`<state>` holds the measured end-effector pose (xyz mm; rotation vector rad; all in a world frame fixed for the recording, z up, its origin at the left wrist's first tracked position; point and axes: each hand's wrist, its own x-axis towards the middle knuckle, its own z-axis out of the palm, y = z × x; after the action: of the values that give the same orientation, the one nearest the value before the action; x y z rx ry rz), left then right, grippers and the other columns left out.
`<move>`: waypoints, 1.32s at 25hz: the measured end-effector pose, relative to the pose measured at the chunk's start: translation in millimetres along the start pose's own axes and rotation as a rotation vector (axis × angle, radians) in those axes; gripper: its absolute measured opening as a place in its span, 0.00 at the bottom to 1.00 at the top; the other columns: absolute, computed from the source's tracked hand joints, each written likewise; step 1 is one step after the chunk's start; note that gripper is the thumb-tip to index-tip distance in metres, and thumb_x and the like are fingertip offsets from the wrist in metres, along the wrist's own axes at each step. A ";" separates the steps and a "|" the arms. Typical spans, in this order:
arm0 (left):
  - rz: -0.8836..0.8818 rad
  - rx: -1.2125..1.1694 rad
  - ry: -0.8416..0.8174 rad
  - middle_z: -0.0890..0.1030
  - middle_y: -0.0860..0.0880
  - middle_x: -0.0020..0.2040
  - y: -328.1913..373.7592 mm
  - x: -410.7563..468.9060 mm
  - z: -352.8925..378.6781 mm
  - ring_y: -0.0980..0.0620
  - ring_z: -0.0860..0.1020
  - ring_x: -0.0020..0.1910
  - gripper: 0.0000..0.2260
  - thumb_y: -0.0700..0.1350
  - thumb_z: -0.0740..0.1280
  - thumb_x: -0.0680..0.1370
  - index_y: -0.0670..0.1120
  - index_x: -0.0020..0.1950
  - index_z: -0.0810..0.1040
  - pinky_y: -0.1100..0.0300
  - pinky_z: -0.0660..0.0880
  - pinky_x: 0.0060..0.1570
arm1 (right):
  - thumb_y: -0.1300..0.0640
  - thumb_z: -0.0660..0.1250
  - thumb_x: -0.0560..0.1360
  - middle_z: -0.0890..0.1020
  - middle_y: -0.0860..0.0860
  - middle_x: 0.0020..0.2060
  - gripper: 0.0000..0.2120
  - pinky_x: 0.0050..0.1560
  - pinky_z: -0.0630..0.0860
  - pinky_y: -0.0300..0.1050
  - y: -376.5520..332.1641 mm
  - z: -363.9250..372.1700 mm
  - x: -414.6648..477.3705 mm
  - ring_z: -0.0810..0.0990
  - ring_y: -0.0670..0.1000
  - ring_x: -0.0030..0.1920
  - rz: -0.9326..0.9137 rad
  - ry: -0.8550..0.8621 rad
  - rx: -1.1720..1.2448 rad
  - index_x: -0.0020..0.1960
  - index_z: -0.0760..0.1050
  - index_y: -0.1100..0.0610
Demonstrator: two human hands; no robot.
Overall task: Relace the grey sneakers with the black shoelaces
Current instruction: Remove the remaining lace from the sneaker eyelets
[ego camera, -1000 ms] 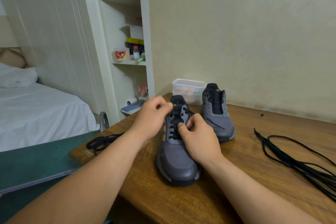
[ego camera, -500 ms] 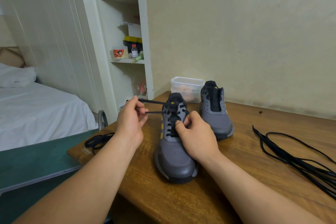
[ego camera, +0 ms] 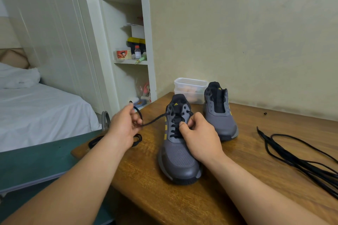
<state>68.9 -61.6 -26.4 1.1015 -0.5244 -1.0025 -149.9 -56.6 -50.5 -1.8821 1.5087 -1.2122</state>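
Two grey sneakers with yellow stripes stand on the wooden table (ego camera: 237,179). The near sneaker (ego camera: 180,159) has a black shoelace (ego camera: 155,120) threaded through its eyelets. My left hand (ego camera: 125,126) pinches the free end of that lace and holds it stretched out to the left of a top eyelet. My right hand (ego camera: 200,137) rests on the sneaker's right side, its fingers curled into the lacing at the tongue. The far sneaker (ego camera: 219,113) stands behind and to the right, without a lace.
A bundle of loose black laces (ego camera: 300,157) lies at the table's right. Another black lace (ego camera: 113,139) lies coiled near the left corner. A clear plastic container (ego camera: 190,89) stands by the wall. A white shelf unit (ego camera: 131,42) and a bed (ego camera: 36,107) are to the left.
My left hand has left the sneaker's tongue and moved left, drawing the lace end out through a top eyelet. My right hand has stayed on the lacing.
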 end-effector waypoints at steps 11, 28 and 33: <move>0.394 0.832 -0.266 0.79 0.56 0.59 -46.5 -40.8 30.7 0.58 0.79 0.57 0.19 0.63 0.70 0.78 0.57 0.64 0.74 0.55 0.78 0.57 | 0.43 0.66 0.80 0.81 0.47 0.38 0.12 0.41 0.78 0.51 0.3 -0.1 -0.9 0.80 0.48 0.38 -0.018 0.013 0.024 0.46 0.71 0.50; 0.308 0.466 -0.291 0.72 0.60 0.68 -75.4 -47.4 23.0 0.64 0.71 0.66 0.25 0.52 0.76 0.78 0.60 0.70 0.67 0.71 0.66 0.56 | 0.52 0.65 0.81 0.80 0.47 0.47 0.06 0.44 0.78 0.49 -36.5 -13.0 46.5 0.80 0.55 0.49 -0.467 -0.044 -0.623 0.56 0.78 0.49; 0.299 0.457 -0.299 0.72 0.60 0.68 -73.8 -48.7 22.1 0.69 0.70 0.62 0.25 0.52 0.76 0.78 0.60 0.70 0.68 0.71 0.66 0.52 | 0.55 0.71 0.81 0.78 0.42 0.34 0.04 0.41 0.73 0.42 -34.6 -30.1 61.2 0.76 0.44 0.37 -0.247 -0.335 -0.133 0.46 0.81 0.53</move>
<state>-1.4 -37.7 -79.2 1.2308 -1.1683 -0.8036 -154.8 -97.6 13.9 -2.2799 1.2301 -0.8507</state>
